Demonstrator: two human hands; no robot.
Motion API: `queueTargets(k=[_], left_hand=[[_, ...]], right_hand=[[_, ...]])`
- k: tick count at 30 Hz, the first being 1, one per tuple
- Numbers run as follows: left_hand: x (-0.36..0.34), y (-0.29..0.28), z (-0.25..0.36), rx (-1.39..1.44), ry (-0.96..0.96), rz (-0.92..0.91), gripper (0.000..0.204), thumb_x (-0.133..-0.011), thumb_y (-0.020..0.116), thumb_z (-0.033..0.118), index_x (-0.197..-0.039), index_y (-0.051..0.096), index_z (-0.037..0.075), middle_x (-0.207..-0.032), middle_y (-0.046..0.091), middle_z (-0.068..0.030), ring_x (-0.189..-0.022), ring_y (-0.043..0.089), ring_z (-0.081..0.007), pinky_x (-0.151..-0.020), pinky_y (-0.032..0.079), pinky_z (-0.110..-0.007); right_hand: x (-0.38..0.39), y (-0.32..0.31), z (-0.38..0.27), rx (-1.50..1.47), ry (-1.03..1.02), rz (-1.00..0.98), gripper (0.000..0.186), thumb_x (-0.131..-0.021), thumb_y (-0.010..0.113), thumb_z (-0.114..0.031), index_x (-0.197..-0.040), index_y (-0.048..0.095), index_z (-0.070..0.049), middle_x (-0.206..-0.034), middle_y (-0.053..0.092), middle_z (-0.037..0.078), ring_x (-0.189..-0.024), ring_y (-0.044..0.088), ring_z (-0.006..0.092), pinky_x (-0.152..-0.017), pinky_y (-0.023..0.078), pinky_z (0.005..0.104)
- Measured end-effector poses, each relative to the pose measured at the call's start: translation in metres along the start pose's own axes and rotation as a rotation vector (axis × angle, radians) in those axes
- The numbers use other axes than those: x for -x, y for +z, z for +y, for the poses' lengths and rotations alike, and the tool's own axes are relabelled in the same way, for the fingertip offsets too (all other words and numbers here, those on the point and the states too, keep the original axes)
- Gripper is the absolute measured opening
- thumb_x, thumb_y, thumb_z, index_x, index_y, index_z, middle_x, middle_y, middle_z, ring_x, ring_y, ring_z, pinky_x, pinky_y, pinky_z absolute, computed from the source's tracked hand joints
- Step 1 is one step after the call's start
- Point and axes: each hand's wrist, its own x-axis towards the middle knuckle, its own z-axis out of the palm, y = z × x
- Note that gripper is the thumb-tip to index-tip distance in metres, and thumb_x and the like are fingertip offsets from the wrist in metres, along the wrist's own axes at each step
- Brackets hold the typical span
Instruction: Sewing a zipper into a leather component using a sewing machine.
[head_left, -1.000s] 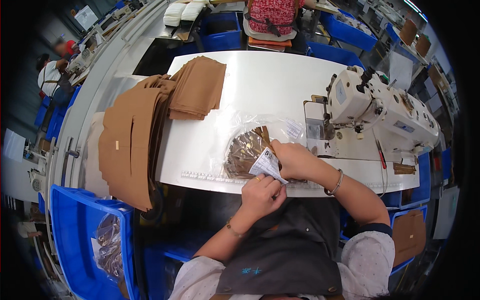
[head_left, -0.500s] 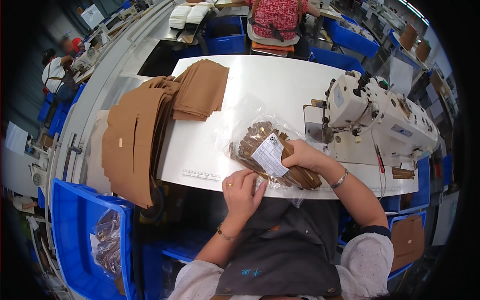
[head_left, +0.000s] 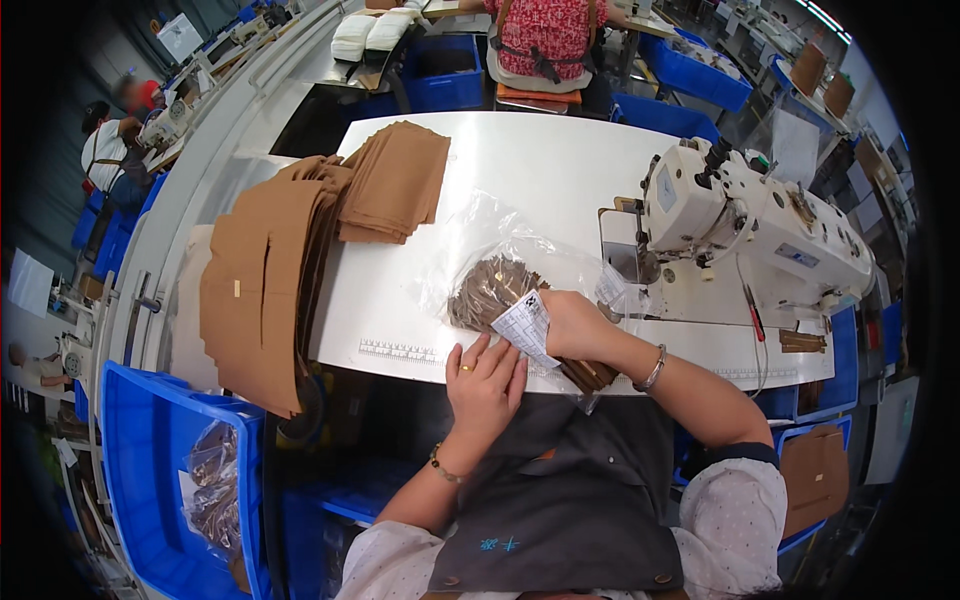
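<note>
A bundle of narrow brown cloth pieces [head_left: 497, 285] lies near the front edge of the white table, in or under a clear plastic bag [head_left: 485, 222]. A white printed paper slip [head_left: 522, 326] rests on top of it. My right hand [head_left: 577, 328] is closed round the bundle's right side, over the slip's edge, with its fingertips mostly hidden. Strip ends stick out below that hand. My left hand [head_left: 487, 382] lies with stretched fingers at the bundle's near left side, fingertips against the bag or slip.
Stacks of brown cut panels [head_left: 245, 290] [head_left: 395, 185] cover the table's left side, one hanging over its edge. A white sewing machine [head_left: 750, 215] stands at right, near red-handled tweezers [head_left: 753, 312]. A blue bin [head_left: 165, 450] holds bagged pieces at lower left. A person [head_left: 545, 45] sits beyond.
My right hand and the bundle have shifted left and slightly nearer to me. The slip now stands at a different slant. My left hand's fingers have come closer beneath the bundle.
</note>
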Motion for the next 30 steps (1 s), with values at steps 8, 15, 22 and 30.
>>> queueTargets(k=[8,15,22,30], left_hand=[[-0.005,-0.008,0.000,-0.008,-0.014,-0.035,0.020,-0.085,0.076,0.018,-0.104,0.077,0.013,-0.112,0.074,-0.0024,-0.116,0.065,-0.0278,-0.104,0.043,-0.051],[-0.005,-0.003,-0.003,0.001,0.020,-0.033,0.020,-0.082,0.077,0.015,-0.101,0.077,0.012,-0.112,0.073,-0.0032,-0.117,0.065,-0.0291,-0.104,0.043,-0.051],[-0.005,-0.004,0.003,-0.015,0.000,-0.054,0.018,-0.080,0.077,0.015,-0.098,0.077,0.010,-0.110,0.073,-0.0045,-0.118,0.066,-0.0305,-0.103,0.045,-0.052],[-0.015,-0.011,0.008,-0.171,-0.043,-0.098,0.021,-0.083,0.076,0.019,-0.103,0.077,0.012,-0.113,0.073,-0.0030,-0.119,0.066,-0.0284,-0.104,0.044,-0.053]], right_hand=[[-0.002,-0.027,0.010,-0.278,0.075,-0.215,0.040,-0.064,0.076,-0.011,-0.099,0.068,0.007,-0.087,0.073,0.022,-0.080,0.072,0.0320,-0.076,0.056,0.0379],[0.000,-0.004,0.013,-0.353,0.105,-0.107,0.044,-0.064,0.079,-0.010,-0.105,0.068,0.005,-0.092,0.074,0.018,-0.084,0.072,0.0256,-0.079,0.055,0.0340],[-0.006,0.011,0.013,-0.431,0.105,-0.100,0.049,-0.066,0.083,-0.013,-0.108,0.068,0.006,-0.095,0.074,0.018,-0.088,0.072,0.0250,-0.082,0.055,0.0334],[0.022,-0.040,0.010,-0.914,0.194,-0.312,0.043,-0.072,0.081,-0.003,-0.112,0.067,0.005,-0.101,0.071,0.013,-0.087,0.069,0.0194,-0.079,0.057,0.0330]])
